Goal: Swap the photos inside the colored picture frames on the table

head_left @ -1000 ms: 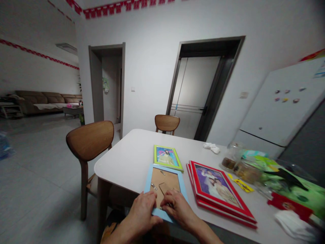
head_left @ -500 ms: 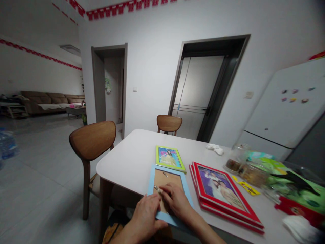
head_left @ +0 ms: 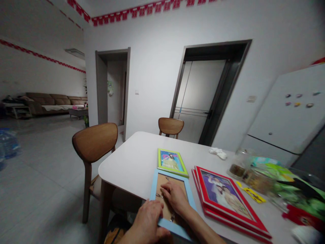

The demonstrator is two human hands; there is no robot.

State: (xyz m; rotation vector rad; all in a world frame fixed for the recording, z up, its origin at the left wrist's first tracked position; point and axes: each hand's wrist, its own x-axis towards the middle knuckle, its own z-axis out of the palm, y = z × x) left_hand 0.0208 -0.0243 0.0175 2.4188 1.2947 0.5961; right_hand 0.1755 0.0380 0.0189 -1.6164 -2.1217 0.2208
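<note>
A light blue picture frame (head_left: pixel 154 184) lies face down at the table's near edge, its brown backing board (head_left: pixel 164 179) showing. Small metal clips sit on the board, one of them the lower clip (head_left: pixel 172 217). My left hand (head_left: pixel 149 220) grips the frame's lower left side, thumb along the near edge. Over the middle of the board, my right hand (head_left: pixel 175 196) has its fingers bent and pressed together at the surface; whatever lies under the fingertips is hidden. Just beyond is a lime green framed photo (head_left: pixel 171 162). To the right are stacked red framed photos (head_left: pixel 223 196).
The white table (head_left: pixel 129 156) has a rounded left corner, with wooden chairs at its left (head_left: pixel 96 142) and far side. Crumpled white tissue (head_left: pixel 217 153), glass jars (head_left: pixel 237 167), a yellow packet (head_left: pixel 254 195) and green bags (head_left: pixel 302 193) crowd the right.
My right hand has shifted up the backing board, away from my left fingers, and the lower clip now shows. The left hand keeps its place on the frame. The view has tilted slightly.
</note>
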